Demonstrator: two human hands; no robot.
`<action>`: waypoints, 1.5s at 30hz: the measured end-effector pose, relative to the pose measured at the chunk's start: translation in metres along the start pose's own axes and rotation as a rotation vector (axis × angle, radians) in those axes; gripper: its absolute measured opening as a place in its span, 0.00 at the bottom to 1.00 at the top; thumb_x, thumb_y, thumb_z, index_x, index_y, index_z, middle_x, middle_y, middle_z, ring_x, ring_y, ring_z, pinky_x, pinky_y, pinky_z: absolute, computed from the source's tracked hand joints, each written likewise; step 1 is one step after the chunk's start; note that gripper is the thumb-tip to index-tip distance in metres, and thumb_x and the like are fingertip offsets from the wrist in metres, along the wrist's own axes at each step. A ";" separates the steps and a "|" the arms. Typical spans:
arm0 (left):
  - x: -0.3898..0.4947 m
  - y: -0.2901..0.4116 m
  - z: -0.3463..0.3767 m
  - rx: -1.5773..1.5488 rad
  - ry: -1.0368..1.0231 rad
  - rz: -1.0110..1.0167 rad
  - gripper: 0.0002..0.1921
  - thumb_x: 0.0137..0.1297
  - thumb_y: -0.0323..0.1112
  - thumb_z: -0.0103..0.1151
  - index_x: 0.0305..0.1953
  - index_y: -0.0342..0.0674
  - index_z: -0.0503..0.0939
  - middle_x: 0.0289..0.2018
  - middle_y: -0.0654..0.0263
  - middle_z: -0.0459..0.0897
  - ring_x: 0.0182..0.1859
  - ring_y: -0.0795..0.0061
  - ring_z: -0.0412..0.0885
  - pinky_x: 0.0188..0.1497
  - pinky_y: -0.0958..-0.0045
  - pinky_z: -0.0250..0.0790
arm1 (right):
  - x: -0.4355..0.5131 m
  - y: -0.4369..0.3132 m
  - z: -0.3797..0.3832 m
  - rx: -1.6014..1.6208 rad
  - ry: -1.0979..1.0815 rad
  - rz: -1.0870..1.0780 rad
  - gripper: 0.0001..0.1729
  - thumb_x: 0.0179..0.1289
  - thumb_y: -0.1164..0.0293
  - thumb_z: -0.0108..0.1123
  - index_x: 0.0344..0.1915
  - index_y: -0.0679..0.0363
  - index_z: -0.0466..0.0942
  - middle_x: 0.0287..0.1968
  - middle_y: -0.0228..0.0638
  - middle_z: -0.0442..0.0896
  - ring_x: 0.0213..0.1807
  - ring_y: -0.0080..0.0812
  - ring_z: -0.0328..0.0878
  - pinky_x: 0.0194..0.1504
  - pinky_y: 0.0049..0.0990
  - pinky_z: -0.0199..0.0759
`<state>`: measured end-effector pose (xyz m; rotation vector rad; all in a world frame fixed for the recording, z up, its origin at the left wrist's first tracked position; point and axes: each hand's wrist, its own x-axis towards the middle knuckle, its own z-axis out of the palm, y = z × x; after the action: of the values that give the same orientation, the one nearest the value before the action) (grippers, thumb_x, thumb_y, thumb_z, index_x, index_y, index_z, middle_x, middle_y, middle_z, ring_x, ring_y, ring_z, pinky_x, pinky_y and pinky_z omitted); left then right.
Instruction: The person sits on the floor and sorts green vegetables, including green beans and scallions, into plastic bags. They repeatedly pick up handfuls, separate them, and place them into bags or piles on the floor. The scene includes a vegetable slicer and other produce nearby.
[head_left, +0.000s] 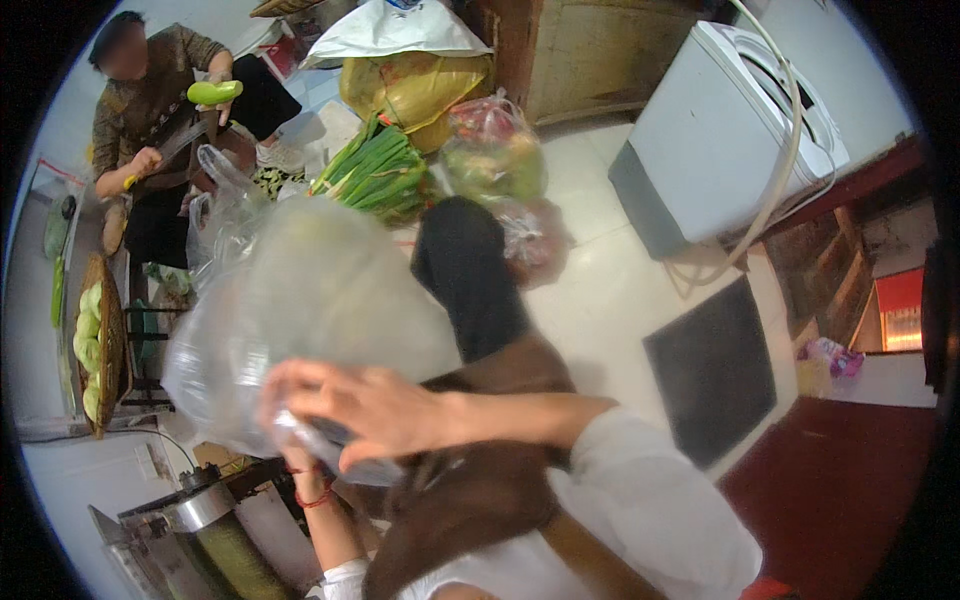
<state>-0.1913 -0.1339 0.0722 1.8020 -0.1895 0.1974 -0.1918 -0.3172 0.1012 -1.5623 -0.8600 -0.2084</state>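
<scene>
A large, clear plastic bag (330, 300) bulges in front of me, its pale contents blurred. My right hand (371, 409) reaches across from the right and curls its fingers over gathered plastic at the near side of the bag. Just below it, my left hand (296, 450) grips the same plastic. A red string bracelet (313, 495) circles my left wrist. Parts of the left fingers are hidden behind the right hand, and motion blurs both hands.
A person (150, 112) at upper left holds a pale green gourd (215, 92) and a knife (180, 144). Beyond my bag lie green onions (375, 169) and bagged produce (495, 150). A flat basket (112, 352) holds round vegetables. A white washing machine (720, 135) with a hose stands right.
</scene>
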 end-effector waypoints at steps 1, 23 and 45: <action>0.009 0.028 0.004 0.145 0.215 -0.012 0.11 0.56 0.33 0.56 0.38 0.32 0.75 0.37 0.62 0.77 0.37 0.71 0.75 0.42 0.74 0.67 | 0.001 0.003 -0.002 -0.044 -0.014 0.142 0.30 0.44 0.63 0.67 0.46 0.62 0.68 0.48 0.46 0.73 0.51 0.49 0.71 0.50 0.38 0.66; 0.022 0.003 0.088 0.165 -0.285 0.087 0.10 0.55 0.24 0.57 0.40 0.34 0.77 0.41 0.57 0.79 0.46 0.62 0.77 0.49 0.69 0.67 | -0.371 0.057 -0.309 -1.537 0.938 0.936 0.15 0.45 0.80 0.52 0.37 0.72 0.75 0.36 0.51 0.80 0.38 0.51 0.77 0.41 0.39 0.69; 0.027 0.032 0.020 0.133 -0.142 0.090 0.20 0.55 0.31 0.57 0.50 0.31 0.71 0.51 0.48 0.72 0.55 0.56 0.71 0.57 0.67 0.61 | -0.240 0.151 -0.271 -1.257 0.494 0.805 0.26 0.50 0.75 0.59 0.52 0.66 0.67 0.54 0.52 0.66 0.58 0.50 0.60 0.62 0.39 0.49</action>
<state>-0.1718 -0.1614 0.1038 1.9431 -0.3662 0.1485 -0.1734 -0.6524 -0.1020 -2.6935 0.4878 -0.5725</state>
